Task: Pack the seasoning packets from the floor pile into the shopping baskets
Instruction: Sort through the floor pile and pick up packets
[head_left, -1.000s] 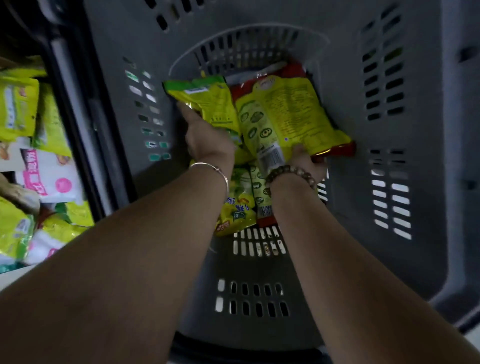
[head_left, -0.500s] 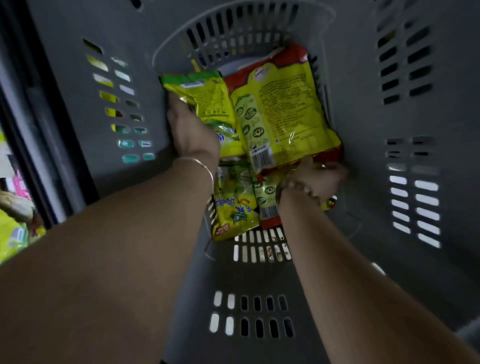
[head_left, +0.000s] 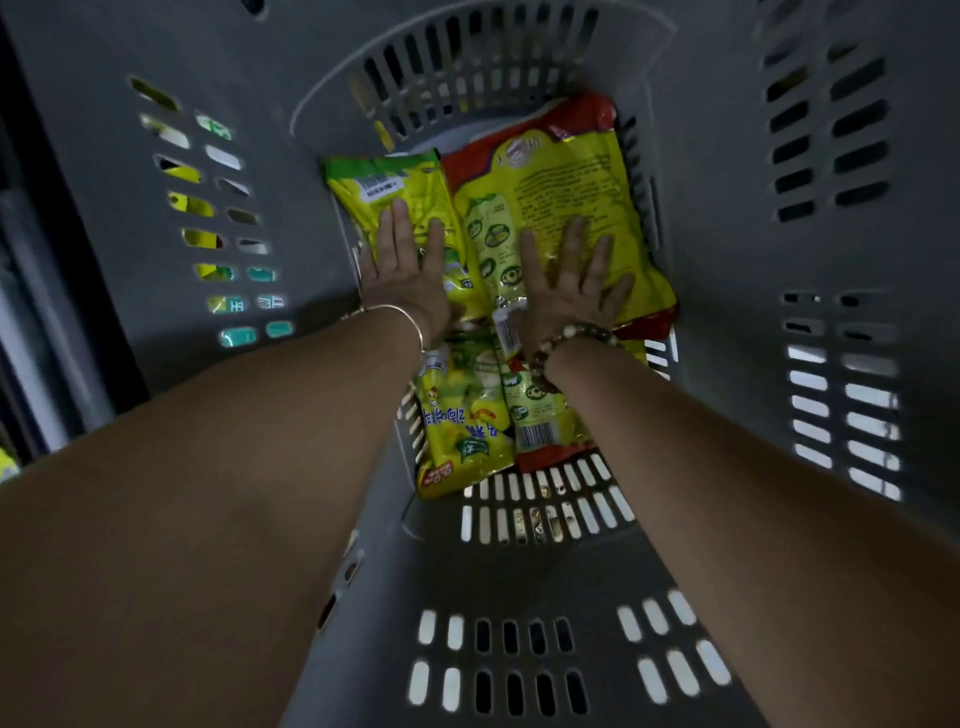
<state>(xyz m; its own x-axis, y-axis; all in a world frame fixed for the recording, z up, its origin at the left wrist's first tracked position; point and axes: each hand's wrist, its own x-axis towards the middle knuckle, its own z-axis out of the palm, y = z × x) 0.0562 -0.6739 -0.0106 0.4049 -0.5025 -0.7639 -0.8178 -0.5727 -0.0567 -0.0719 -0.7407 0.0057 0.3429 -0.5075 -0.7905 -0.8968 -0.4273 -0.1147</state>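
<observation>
At the bottom of the basket (head_left: 727, 234): grey moulded plastic, matt, walls and floor cut with rounded slots.
Left hand (head_left: 402, 270): flat, fingers straight, pressing on the small packet; thin metal bangle (head_left: 410, 322) at the wrist.
Small packet (head_left: 395, 192): crinkly glossy pouch, yellow with a green far end and a white label; long axis runs away from the wrist.
Right hand (head_left: 569, 280): flat, fingers spread, pressing on the large packet; bead bracelet (head_left: 571, 338) at the wrist.
Large packet (head_left: 561, 176): shiny yellow pouch, red edges, fine print; lengthwise away from the wrist, edge touching the small packet.
Lower packets (head_left: 462, 431): two yellow pouches beneath both wrists, side by side, partly tucked under the upper pair.
</observation>
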